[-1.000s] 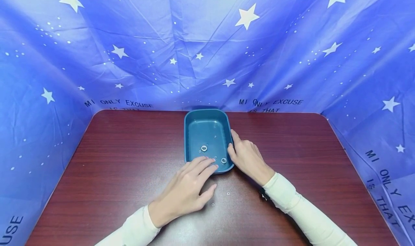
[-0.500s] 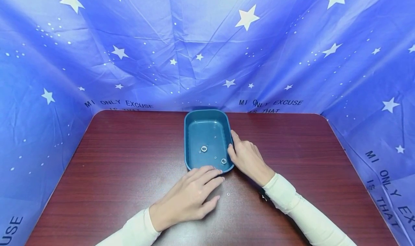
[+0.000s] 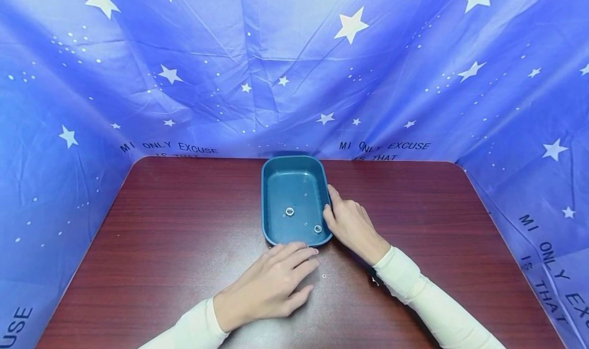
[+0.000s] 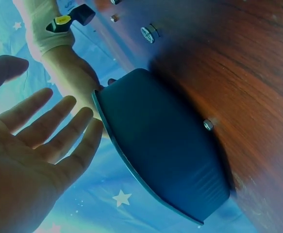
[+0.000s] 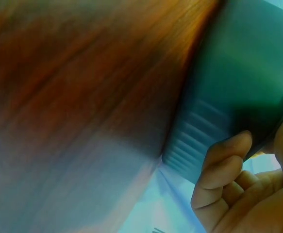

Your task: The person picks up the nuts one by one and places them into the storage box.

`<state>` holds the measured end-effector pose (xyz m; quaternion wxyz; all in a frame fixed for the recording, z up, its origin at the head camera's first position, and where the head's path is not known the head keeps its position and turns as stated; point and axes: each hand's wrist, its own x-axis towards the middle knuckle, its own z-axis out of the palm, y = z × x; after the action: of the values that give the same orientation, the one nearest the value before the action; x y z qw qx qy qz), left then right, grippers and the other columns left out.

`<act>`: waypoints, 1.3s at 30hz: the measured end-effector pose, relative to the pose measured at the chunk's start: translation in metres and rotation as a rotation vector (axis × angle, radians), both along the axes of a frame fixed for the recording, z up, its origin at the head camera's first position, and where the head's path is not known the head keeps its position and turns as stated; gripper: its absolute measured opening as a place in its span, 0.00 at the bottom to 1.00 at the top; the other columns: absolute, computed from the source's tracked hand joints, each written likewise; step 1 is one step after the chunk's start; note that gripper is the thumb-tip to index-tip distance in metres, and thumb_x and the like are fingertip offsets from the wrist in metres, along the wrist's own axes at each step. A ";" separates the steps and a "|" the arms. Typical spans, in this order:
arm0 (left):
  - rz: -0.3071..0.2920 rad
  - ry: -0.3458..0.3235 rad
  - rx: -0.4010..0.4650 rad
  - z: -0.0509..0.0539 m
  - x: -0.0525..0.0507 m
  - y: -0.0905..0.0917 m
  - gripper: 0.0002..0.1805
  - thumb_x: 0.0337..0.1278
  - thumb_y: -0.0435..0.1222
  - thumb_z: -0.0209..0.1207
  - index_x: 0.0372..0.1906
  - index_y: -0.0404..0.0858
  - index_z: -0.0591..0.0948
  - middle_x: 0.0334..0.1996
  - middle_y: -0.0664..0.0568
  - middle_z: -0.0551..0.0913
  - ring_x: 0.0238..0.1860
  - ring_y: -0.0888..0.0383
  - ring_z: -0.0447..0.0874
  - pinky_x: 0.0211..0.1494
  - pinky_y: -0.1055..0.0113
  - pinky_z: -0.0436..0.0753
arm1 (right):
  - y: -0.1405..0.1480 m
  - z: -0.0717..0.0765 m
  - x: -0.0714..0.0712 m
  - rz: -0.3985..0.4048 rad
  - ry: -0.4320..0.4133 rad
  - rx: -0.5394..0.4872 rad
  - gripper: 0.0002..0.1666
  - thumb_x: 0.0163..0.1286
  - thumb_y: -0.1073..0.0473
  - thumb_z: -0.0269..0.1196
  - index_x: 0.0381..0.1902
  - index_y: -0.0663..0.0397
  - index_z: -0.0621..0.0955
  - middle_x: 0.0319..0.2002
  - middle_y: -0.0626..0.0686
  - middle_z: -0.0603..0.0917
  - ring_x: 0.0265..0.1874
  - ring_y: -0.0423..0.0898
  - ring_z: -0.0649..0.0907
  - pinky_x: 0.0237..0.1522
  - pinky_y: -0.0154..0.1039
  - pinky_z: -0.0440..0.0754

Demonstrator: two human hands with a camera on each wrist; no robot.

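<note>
A teal rectangular box (image 3: 276, 195) stands on the table, several metal nuts on its floor, among them a large nut (image 3: 289, 212) and another (image 3: 318, 229) near its front right corner. My right hand (image 3: 352, 224) grips the right wall, thumb at the rim; in the right wrist view its fingers (image 5: 221, 167) bend against the outer wall. Just before the front rim, my left hand (image 3: 271, 280) hovers palm down, fingers loosely spread and holding nothing. In the left wrist view, a nut (image 4: 150, 34) and a smaller nut (image 4: 208, 124) lie on the table outside the box.
The dark red wooden table (image 3: 184, 211) reaches back to a blue star-printed cloth (image 3: 207, 57), which also hangs at both sides. The box's back end is close to the table's far edge. A tiny nut (image 3: 324, 276) lies right of my left hand.
My left hand has drawn back from over the box's front rim toward me and slightly right. It now covers a tiny nut on the table. My right hand stays on the box.
</note>
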<state>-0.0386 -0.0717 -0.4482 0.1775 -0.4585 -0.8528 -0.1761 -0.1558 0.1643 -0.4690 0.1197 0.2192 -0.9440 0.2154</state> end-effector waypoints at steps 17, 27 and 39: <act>-0.044 0.023 -0.111 -0.006 0.000 0.002 0.22 0.65 0.46 0.71 0.60 0.44 0.87 0.57 0.55 0.88 0.62 0.56 0.83 0.63 0.60 0.83 | -0.001 0.000 0.000 -0.014 -0.030 -0.001 0.33 0.77 0.62 0.61 0.76 0.68 0.74 0.18 0.58 0.80 0.17 0.53 0.82 0.25 0.59 0.83; -0.032 -0.006 -0.239 -0.008 0.002 0.002 0.22 0.65 0.50 0.72 0.60 0.49 0.87 0.54 0.61 0.88 0.62 0.59 0.83 0.59 0.61 0.81 | -0.001 0.000 -0.001 -0.021 -0.042 0.003 0.34 0.78 0.62 0.62 0.77 0.69 0.73 0.17 0.57 0.79 0.17 0.52 0.81 0.26 0.59 0.83; -0.021 0.036 -0.284 -0.015 0.001 0.003 0.18 0.62 0.49 0.74 0.54 0.50 0.88 0.48 0.62 0.87 0.56 0.58 0.83 0.54 0.61 0.81 | -0.001 0.001 0.000 -0.030 -0.049 0.011 0.33 0.79 0.60 0.61 0.77 0.68 0.73 0.21 0.61 0.83 0.20 0.57 0.85 0.28 0.61 0.84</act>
<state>-0.0375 -0.0686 -0.4634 0.1243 -0.4910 -0.8609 -0.0474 -0.1555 0.1638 -0.4679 0.0985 0.2003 -0.9511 0.2135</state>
